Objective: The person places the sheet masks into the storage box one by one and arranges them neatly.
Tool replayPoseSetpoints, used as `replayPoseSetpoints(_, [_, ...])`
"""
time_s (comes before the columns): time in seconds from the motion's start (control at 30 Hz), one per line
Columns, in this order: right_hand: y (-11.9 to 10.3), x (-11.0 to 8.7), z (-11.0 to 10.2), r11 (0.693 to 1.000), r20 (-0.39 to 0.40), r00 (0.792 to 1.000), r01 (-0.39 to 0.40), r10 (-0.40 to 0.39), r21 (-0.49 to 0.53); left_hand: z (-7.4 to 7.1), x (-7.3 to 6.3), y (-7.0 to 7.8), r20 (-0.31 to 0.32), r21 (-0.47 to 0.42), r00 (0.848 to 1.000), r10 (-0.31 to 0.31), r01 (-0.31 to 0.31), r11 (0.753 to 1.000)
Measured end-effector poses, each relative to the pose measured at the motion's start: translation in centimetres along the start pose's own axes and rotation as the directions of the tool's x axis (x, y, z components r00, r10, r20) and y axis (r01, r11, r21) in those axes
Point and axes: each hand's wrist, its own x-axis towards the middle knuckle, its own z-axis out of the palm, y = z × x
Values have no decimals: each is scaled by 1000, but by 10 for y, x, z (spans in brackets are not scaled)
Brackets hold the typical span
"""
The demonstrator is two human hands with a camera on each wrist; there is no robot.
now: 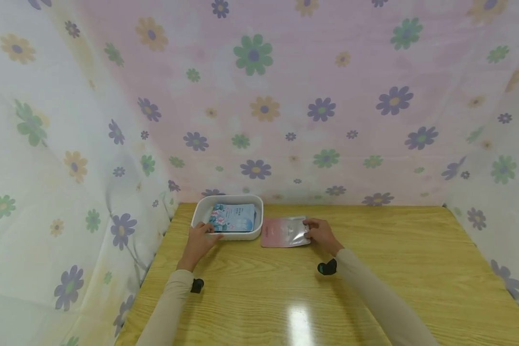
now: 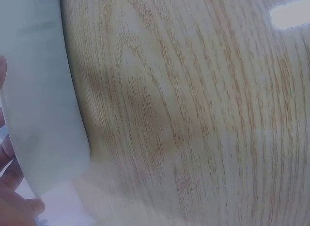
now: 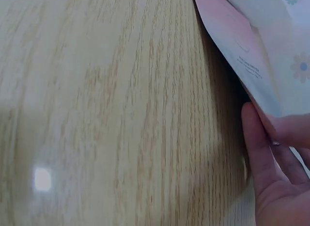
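A white plastic basin (image 1: 259, 216) stands at the back left of the table, its front wall (image 2: 43, 100) filling the left side of the left wrist view. Inside lie light blue flat sachets (image 1: 238, 218) with a flower print. My left hand (image 1: 200, 243) grips the basin's front left rim, some fingers over the edge. Right of the basin is a pink and silver flat pouch (image 1: 283, 233). My right hand (image 1: 323, 234) pinches its right end between thumb and fingers; in the right wrist view the pouch's near edge (image 3: 242, 56) is tilted up off the wood.
The wood-grain table (image 1: 251, 293) runs up to a flowered cloth backdrop (image 1: 285, 125) at the back and both sides. Dark wrist devices (image 1: 327, 267) show near both sleeves. A bright light reflection lies on the front of the tabletop.
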Motion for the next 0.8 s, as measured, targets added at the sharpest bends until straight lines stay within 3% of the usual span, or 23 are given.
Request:
replayPoseSetpoints(0.3, [2, -6, -12, 996, -36, 996, 82, -81, 20, -2, 0, -1, 64, -19, 996, -66, 68, 998])
replayPoseSetpoints(0.5, [-3, -16, -25, 995, -37, 996, 79, -76, 67, -1, 0, -1, 46, -5, 998, -46, 47, 999])
replayPoseSetpoints(0.8, [-16, -34, -43, 979, -84, 989, 137, -126, 153, -2, 0, 1, 48, 2, 997, -55, 55, 998])
